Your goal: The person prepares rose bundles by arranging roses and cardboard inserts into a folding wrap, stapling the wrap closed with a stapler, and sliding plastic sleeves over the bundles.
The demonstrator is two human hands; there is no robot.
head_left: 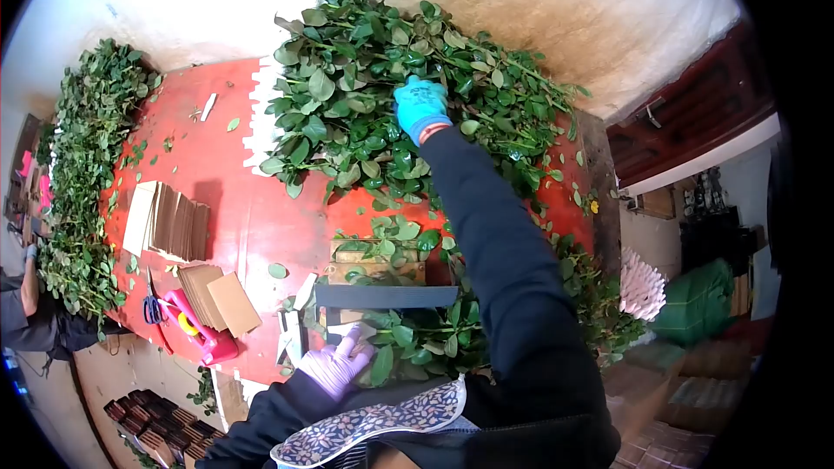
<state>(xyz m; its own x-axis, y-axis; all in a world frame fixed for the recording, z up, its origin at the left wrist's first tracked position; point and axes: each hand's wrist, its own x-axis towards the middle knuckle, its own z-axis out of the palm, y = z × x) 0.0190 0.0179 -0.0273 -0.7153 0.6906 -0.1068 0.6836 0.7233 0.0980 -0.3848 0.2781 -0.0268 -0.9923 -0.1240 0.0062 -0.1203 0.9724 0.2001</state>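
Q. Where do your hands lie in this view?

A. My right hand [421, 106], in a turquoise glove, is set into the heap of leafy stems [317, 87] at the far side of the red tabletop [252, 243]. My left hand [334, 368], in a lavender glove, rests at the near side, by the dark grey bar [387, 297].

Q. Why this arrangement?

A. In my judgement, the heap lies near the wall [556, 0] so that its many stems stay together within arm's length. The bar runs crosswise before me, with loose foliage [439, 343] on its near side, perhaps serving as a guide. Cardboard sheets [178, 224], scissors [153, 310] and a pink tool [217, 347] are at my left, probably for easy access.

Q. And the fingers?

A. My right fingers point into the leaves, which hide the tips; I cannot tell whether they close on a stem. My left fingers are extended and slightly parted, with no grip visible.

Q. Where is the heap relative to them?

A. It touches and surrounds my right fingers. It lies well apart from the left ones, beyond the bar; the loose foliage is just beside those.
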